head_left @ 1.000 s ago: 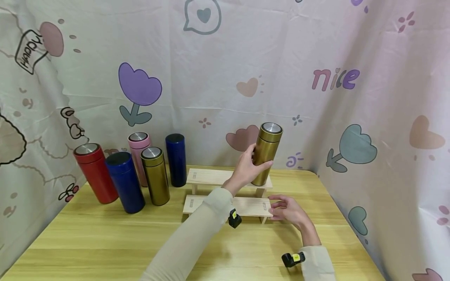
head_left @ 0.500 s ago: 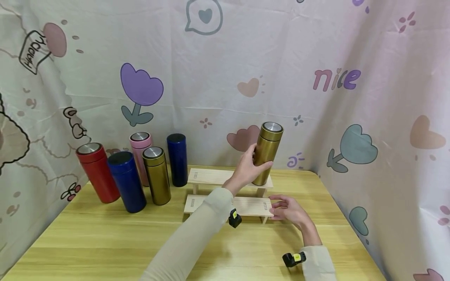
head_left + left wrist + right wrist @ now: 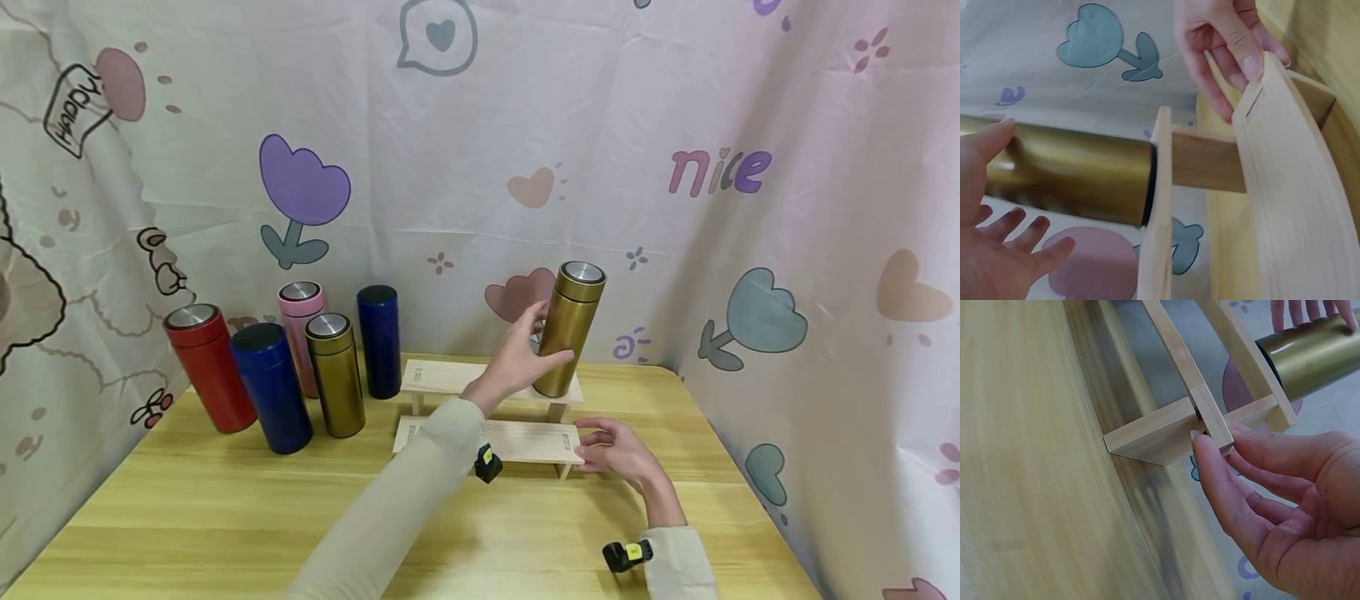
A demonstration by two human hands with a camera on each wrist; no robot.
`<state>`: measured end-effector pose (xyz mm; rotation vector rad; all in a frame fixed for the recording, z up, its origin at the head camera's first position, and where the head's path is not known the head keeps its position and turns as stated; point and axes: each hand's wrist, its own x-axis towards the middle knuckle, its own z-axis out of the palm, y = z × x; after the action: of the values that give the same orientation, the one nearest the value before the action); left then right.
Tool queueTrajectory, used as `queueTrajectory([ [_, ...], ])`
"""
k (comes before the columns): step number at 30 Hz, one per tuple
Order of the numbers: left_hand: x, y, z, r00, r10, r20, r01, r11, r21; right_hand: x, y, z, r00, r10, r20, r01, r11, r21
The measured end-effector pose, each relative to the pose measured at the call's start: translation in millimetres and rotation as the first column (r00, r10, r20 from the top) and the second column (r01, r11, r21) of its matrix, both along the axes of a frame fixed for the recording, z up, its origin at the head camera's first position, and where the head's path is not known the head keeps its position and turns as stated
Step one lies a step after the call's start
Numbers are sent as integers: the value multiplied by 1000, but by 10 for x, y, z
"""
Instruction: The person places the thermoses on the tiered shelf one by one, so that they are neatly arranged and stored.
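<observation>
A gold thermos bottle (image 3: pixel 572 321) with a silver-topped lid stands on the right end of the upper tier of a two-tier wooden stand (image 3: pixel 525 442). My left hand (image 3: pixel 517 358) is beside it, its fingers spread away from the bottle's side. In the left wrist view the thumb (image 3: pixel 994 137) overlaps the bottle's body, and its base meets the upper board. With thumb and fingers, my right hand (image 3: pixel 1297 494) pinches the right end of the lower board, as the right wrist view shows.
Left of the stand, a red bottle (image 3: pixel 210 367), a pink bottle (image 3: pixel 298 333), another gold bottle (image 3: pixel 336 379) and two blue bottles (image 3: pixel 272 392) stand upright on the wooden table (image 3: pixel 225 517). A printed curtain (image 3: pixel 465 167) hangs behind the table and along its sides.
My left hand's fingers have loosened from around the gold thermos bottle, and the hand has drawn slightly to the left. The bottle stays on the upper tier. My right hand keeps its hold.
</observation>
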<state>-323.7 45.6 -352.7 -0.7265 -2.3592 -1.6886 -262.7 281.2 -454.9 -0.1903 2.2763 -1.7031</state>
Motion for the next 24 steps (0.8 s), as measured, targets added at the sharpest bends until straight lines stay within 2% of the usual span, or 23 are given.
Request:
queueTrajectory([
  [6, 36, -239, 96, 1000, 16, 12, -17, 999, 46, 13, -10, 22, 1000, -6, 0, 6, 1000, -3],
  [9, 77, -363, 143, 1000, 2, 10, -3, 998, 65, 23, -9, 18, 1000, -7, 7, 7, 1000, -1],
  [14, 147, -584, 186, 1000, -7, -20, 8, 999, 40, 23, -5, 9, 1000, -6, 10, 6, 1000, -4],
  [24, 394, -1106, 139, 996, 6, -86, -7, 1000, -6, 4, -9, 31, 1000, -2, 6, 2, 1000, -1],
])
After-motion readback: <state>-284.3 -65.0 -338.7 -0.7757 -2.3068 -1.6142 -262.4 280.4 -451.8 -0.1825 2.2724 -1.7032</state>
